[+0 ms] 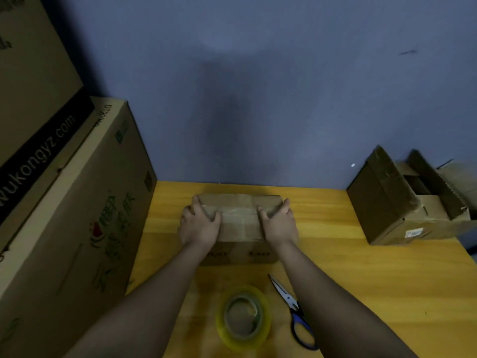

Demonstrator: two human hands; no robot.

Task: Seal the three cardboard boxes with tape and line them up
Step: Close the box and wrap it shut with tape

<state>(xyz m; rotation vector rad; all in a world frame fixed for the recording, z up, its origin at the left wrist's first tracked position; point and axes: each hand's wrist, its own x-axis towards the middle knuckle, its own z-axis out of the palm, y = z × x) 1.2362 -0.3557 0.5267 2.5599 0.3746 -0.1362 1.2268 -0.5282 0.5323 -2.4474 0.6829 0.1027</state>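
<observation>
Two big printed cartons (64,202) stood at nine o'clock. The taped box (238,220) sat mid-tabletop (374,293), left hand (200,224) and right hand (278,223) gripping its ends; sliding it square seemed wise. At six o'clock lay glossy yellow tape (244,320), then steel scissors (291,311).

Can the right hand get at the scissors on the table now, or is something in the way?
Probably yes. The scissors lie bare on the table, just inside the right forearm, and nothing covers them. But the right hand first has to let go of the box.
</observation>
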